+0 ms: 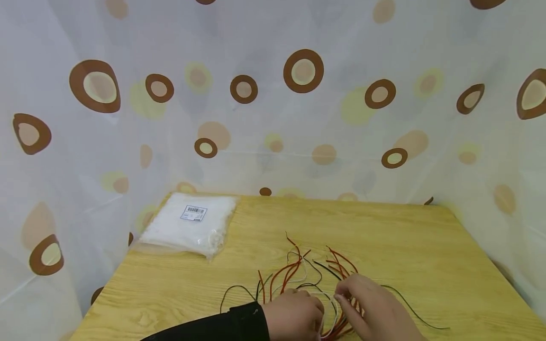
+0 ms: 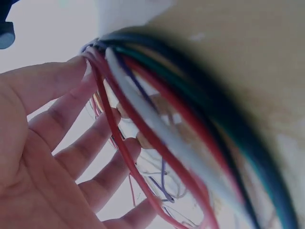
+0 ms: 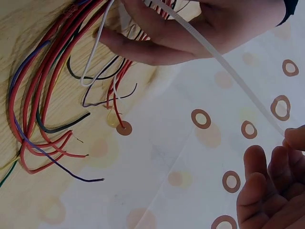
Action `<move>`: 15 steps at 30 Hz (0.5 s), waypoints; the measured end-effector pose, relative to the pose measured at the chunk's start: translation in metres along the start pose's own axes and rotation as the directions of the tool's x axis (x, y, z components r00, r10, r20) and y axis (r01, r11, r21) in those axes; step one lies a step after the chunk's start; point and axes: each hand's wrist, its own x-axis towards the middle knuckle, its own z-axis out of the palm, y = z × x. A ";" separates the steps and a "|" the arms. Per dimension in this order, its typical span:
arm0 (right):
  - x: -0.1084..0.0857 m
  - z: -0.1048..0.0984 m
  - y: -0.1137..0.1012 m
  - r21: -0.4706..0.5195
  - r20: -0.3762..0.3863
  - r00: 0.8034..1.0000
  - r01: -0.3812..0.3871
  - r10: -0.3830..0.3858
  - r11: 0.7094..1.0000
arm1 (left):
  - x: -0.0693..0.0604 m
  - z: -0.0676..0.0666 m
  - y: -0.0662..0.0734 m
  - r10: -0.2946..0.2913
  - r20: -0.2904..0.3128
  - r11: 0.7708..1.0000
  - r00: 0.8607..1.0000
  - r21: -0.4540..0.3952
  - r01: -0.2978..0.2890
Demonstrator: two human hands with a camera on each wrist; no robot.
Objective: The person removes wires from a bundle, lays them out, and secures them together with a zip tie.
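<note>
A loose bundle of red, black, white, green and purple wires [image 1: 294,270] lies across the front of the table, ends spreading outward. My left hand [image 1: 294,315] grips the bundle; in the left wrist view, the thumb and index finger of that hand [image 2: 62,133] pinch the wires where they gather. From the bundle a thin white cable tie [image 3: 224,62] runs across the right wrist view. Its far end is pinched between the thumb and a finger of my right hand [image 3: 271,191], the other fingers loosely bent. Left fingers hide where the tie meets the wires.
A clear plastic bag of white contents [image 1: 170,232] with a printed label [image 1: 194,213] lies at the table's back left. A spotted curtain [image 1: 273,118] surrounds the wooden table [image 1: 362,222] at the back and sides. One dark wire [image 1: 418,315] trails to the right.
</note>
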 end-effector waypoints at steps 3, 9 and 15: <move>0.007 -0.002 0.000 0.030 0.035 0.994 -0.101 0.099 0.994 | -0.005 0.000 0.001 -0.009 -0.017 0.997 1.000 0.075 0.010; 0.026 0.001 0.005 0.054 0.137 0.957 -0.264 0.255 0.963 | -0.026 0.002 0.006 -0.125 -0.150 0.979 0.981 0.141 0.147; 0.047 0.014 0.014 0.031 0.211 0.926 -0.327 0.314 0.944 | -0.044 0.007 0.014 0.051 -0.319 0.960 0.946 0.278 0.042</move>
